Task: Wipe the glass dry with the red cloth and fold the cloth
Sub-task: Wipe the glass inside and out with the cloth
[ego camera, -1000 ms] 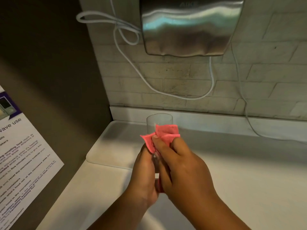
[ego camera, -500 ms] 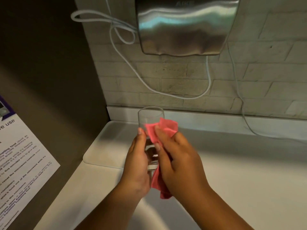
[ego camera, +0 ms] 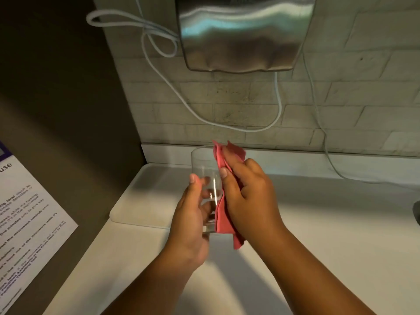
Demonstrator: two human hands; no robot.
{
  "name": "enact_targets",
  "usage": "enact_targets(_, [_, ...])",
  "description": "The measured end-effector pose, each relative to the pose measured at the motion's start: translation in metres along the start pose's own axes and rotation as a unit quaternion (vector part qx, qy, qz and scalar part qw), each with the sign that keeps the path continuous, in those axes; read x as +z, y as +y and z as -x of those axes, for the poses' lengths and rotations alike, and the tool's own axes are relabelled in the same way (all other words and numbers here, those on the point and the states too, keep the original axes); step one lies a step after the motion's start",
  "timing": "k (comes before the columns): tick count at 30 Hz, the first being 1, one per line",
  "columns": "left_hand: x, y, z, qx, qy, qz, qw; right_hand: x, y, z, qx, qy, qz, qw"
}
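A clear drinking glass [ego camera: 203,162] is held tilted above the white counter, its mouth pointing away from me. My left hand [ego camera: 189,220] wraps around its lower half from the left. My right hand [ego camera: 247,196] presses the red cloth [ego camera: 223,220] against the glass's right side. The cloth runs along the glass from rim to base. Its top corners [ego camera: 231,152] stick up past the rim and a tail hangs below my palm. My hands hide the base of the glass.
A steel hand dryer [ego camera: 243,32] hangs on the brick wall with white cables [ego camera: 159,62] looping below it. A shallow white tray [ego camera: 145,201] lies on the counter [ego camera: 341,235] under the glass. A printed notice [ego camera: 25,223] hangs on the dark left panel.
The cloth has slid from over the near face of the glass to its right side. My left thumb has shifted on the glass, and more of the glass shows.
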State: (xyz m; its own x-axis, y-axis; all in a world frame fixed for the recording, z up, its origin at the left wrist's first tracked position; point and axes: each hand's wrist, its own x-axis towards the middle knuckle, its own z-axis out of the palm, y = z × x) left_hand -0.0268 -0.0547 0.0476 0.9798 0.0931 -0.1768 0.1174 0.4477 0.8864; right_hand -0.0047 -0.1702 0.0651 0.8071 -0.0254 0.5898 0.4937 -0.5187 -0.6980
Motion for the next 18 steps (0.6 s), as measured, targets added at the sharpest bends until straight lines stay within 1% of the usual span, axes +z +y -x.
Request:
enact_targets(2, [-0.002, 0.004, -0.005, -0.008, 0.002, 0.033, 0.999, 0.002, -0.005, 0.014, -0.018, -0.033, 0.010, 0.999])
enact_targets(3, [-0.004, 0.005, -0.006, -0.012, -0.003, 0.040, 0.999, 0.002, -0.009, 0.021, -0.033, -0.056, 0.033, 0.997])
enact_targets(5, [-0.006, 0.004, -0.005, -0.016, -0.013, 0.029, 0.999, 0.002, -0.018, 0.028, -0.068, -0.099, 0.095, 0.988])
enact_targets(7, [-0.007, 0.002, -0.003, -0.026, -0.017, 0.020, 0.999, 0.002, -0.021, 0.027, -0.079, -0.109, 0.118, 0.984])
enact_targets(10, [-0.004, -0.006, 0.002, -0.013, -0.006, -0.004, 1.000, 0.003, -0.015, 0.014, -0.057, -0.083, 0.100, 0.990])
enact_targets(14, [-0.001, -0.015, 0.006, -0.020, -0.005, -0.019, 1.000, 0.003, 0.002, -0.008, -0.013, 0.006, 0.034, 0.999])
enact_targets(18, [-0.001, -0.007, -0.001, -0.020, 0.018, 0.018, 0.999, 0.006, 0.012, -0.006, 0.047, 0.022, -0.033, 0.998])
